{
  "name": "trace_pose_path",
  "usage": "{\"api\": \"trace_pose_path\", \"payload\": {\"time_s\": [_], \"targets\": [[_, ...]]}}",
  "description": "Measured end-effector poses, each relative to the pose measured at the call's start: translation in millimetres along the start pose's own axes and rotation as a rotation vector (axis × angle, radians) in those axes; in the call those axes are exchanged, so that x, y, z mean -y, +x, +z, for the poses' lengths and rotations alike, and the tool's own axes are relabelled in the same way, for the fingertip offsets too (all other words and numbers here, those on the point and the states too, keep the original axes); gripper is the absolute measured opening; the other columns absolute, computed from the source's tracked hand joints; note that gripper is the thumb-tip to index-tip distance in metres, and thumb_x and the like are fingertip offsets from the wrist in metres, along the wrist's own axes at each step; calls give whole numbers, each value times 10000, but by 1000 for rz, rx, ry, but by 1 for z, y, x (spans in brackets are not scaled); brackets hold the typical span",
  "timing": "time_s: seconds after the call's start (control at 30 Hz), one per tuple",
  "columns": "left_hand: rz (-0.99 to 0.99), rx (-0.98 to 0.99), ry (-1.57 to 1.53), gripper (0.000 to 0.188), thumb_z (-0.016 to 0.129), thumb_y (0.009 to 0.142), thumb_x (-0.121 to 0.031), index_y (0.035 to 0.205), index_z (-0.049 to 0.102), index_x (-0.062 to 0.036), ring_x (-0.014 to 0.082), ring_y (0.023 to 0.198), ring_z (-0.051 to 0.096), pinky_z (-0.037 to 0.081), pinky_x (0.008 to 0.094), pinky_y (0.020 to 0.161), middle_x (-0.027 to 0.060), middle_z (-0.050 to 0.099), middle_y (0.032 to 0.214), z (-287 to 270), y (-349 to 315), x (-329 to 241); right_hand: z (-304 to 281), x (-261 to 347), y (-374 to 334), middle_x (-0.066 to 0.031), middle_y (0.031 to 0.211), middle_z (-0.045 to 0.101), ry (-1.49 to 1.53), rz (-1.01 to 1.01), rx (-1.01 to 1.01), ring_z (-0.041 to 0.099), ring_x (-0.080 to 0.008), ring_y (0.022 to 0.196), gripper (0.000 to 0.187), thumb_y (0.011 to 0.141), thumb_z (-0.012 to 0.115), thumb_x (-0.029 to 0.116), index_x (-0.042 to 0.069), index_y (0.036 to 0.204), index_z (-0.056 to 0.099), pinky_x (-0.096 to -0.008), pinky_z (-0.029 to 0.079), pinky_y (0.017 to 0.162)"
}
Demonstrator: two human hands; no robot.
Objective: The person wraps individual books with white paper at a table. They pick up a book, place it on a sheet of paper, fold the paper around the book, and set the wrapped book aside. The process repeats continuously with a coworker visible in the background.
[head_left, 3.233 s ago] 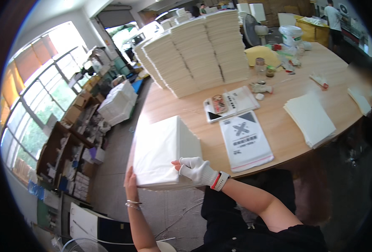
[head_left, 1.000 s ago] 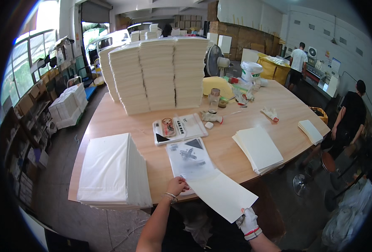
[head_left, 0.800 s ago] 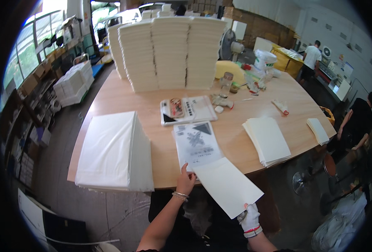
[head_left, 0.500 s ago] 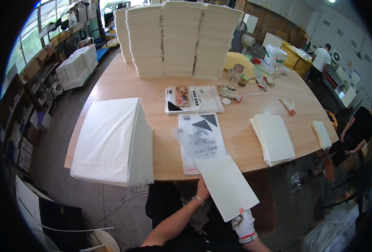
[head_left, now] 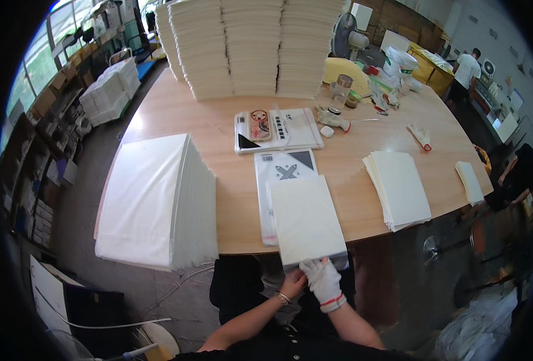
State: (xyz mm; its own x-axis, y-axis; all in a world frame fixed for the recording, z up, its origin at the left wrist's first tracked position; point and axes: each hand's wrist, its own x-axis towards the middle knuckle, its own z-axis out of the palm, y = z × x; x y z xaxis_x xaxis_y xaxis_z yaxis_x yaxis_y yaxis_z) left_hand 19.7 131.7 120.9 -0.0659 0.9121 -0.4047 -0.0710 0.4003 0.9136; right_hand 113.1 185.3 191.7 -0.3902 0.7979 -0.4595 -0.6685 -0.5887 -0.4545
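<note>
A stack of cream paper sheets (head_left: 307, 213) lies partly on the table and juts over its near edge towards me. A dark grey strip of a plastic bag (head_left: 340, 260) shows along its near end. My left hand (head_left: 294, 283), bare with a bracelet at the wrist, pinches that end from the left. Beside it my right hand (head_left: 322, 281), in a white knit glove, closes its fingers over the same end. Beneath the sheets lies a pile of printed plastic bags (head_left: 266, 198) with dark corners; the sheets hide much of it.
A tall paper block (head_left: 140, 192) stands at left, high paper stacks (head_left: 251, 54) at the back. Another printed pack (head_left: 296, 129) carries a phone-like case (head_left: 260, 125). Loose sheets (head_left: 398, 186), a narrow stack (head_left: 469, 182), a glove (head_left: 419, 136) and a jar (head_left: 340, 91) sit rightwards.
The sheets have swung straighter and moved up over the bags. The clear printed bag at their far end no longer shows there. My right hand has moved left and up, beside my left.
</note>
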Motion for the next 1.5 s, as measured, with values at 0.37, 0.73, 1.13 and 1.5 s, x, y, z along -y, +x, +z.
{"api": "trace_pose_path", "payload": {"time_s": [0.37,0.73,1.13,1.5], "targets": [[15,-179,-487,319,446,862,-298,944,575,-18,154,860,553,444,285,730,46,590,888,-42,-27,10,24,-1,-12,-115,751,533,-1725,-818,394,542,-269,694,109,734,550,157,54,769,545,-362,442,583],[7,-321,-594,373,366,818,-247,965,484,74,309,808,614,483,334,649,189,582,930,-54,-25,7,-22,123,9,-65,685,486,-1476,-1069,-32,475,-183,666,116,787,484,154,71,712,513,-287,419,622],[767,-659,1071,433,638,657,-37,1071,518,-83,318,967,454,378,392,825,154,434,1129,-70,-48,-39,-37,108,4,-111,918,569,-1897,-1036,362,554,-300,817,244,699,569,127,93,941,568,-359,460,699],[312,-535,415,257,553,815,-201,657,514,-3,146,431,518,397,260,434,96,525,497,-86,-14,-40,-14,98,50,-139,669,586,-2079,-713,231,571,-329,621,238,780,474,275,64,687,537,-418,453,571]]}}
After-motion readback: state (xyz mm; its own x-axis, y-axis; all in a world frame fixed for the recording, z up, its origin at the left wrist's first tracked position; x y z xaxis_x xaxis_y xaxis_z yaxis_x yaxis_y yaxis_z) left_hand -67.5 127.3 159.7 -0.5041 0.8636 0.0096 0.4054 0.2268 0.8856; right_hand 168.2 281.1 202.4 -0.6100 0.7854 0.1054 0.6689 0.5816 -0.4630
